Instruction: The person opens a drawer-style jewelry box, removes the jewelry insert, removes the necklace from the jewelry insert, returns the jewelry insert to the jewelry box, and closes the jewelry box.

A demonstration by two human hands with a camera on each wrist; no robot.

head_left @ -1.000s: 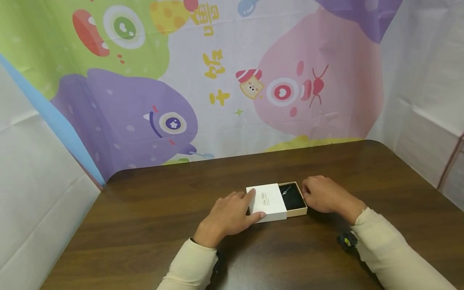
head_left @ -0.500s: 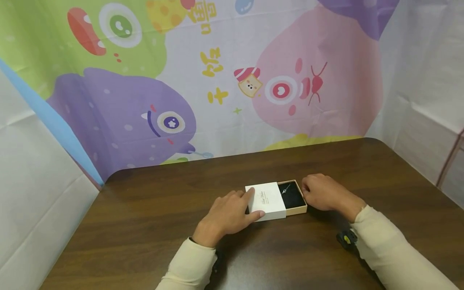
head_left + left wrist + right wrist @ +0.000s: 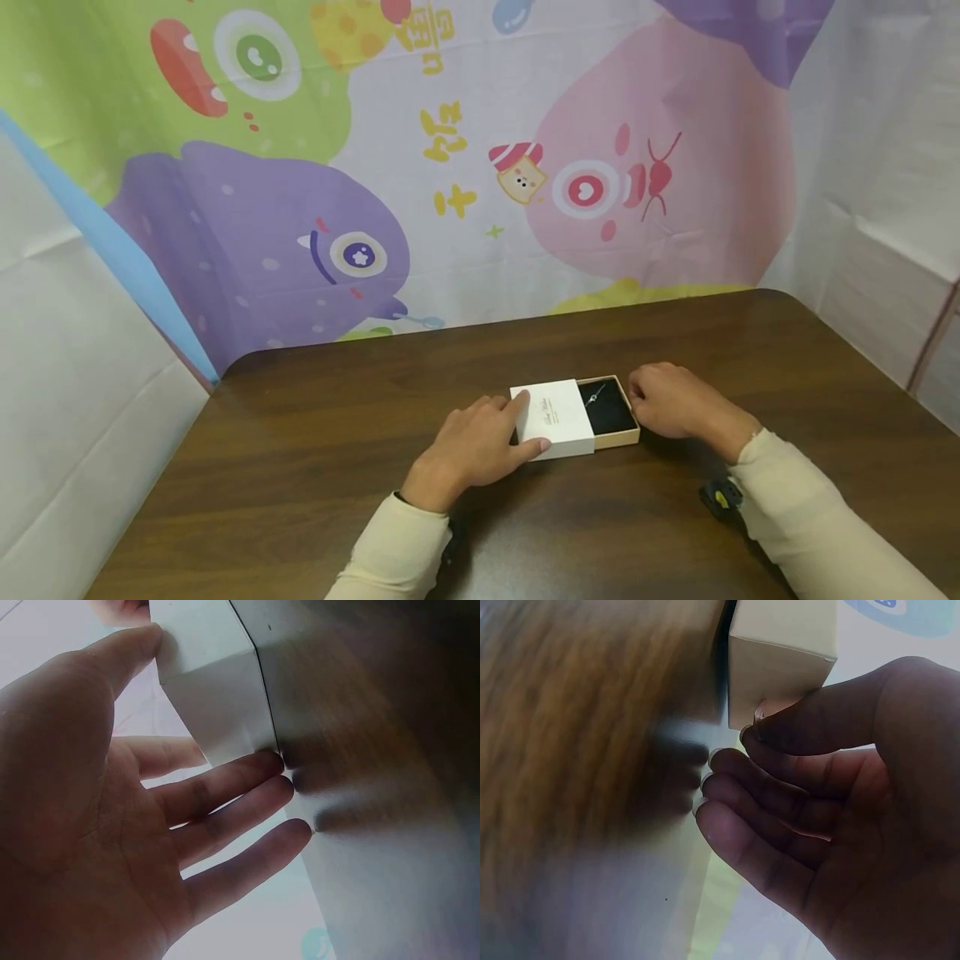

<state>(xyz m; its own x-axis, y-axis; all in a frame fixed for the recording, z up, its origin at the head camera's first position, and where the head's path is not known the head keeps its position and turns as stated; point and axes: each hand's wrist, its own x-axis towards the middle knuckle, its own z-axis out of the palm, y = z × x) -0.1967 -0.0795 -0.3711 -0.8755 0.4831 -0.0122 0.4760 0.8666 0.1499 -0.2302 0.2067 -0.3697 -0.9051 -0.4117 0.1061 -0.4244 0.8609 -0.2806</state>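
White creased sheeting [image 3: 67,400] stands at the far left, edged by a pale blue strip [image 3: 112,242]. Beside it a printed cloth backdrop [image 3: 472,275] spans the rear of the dark brown wood-grain worktop [image 3: 315,450], showing a purple one-eyed cartoon creature [image 3: 285,242] at left below a green one [image 3: 300,108], then yellow characters [image 3: 442,133], then a pink creature [image 3: 697,167].

From the near edge rises a cream cloth cuff [image 3: 397,542], and out of it the left hand [image 3: 476,442], which holds the left end of a flat white card box cover [image 3: 562,433] with thumb and index finger; its other fingers reach down, their tips close to the worktop. The cover lies flat near the middle of the worktop, small thin lettering [image 3: 552,412] on its top.

Out of the cover's right end projects a tan card tray [image 3: 617,438], partly drawn out. It carries a black square pad [image 3: 613,414], on which a thin silver-coloured jewellery piece [image 3: 593,398] lies slantwise near the cover's edge.

Just right of that, the right hand [image 3: 672,402] has its fingers curled in, thumb and index pinching at the tray's end; the exact part between them is hidden. A small black device [image 3: 720,497] hangs under its wrist, by another cream cuff [image 3: 810,508]. Pale folded sheeting [image 3: 870,283] closes the right side.
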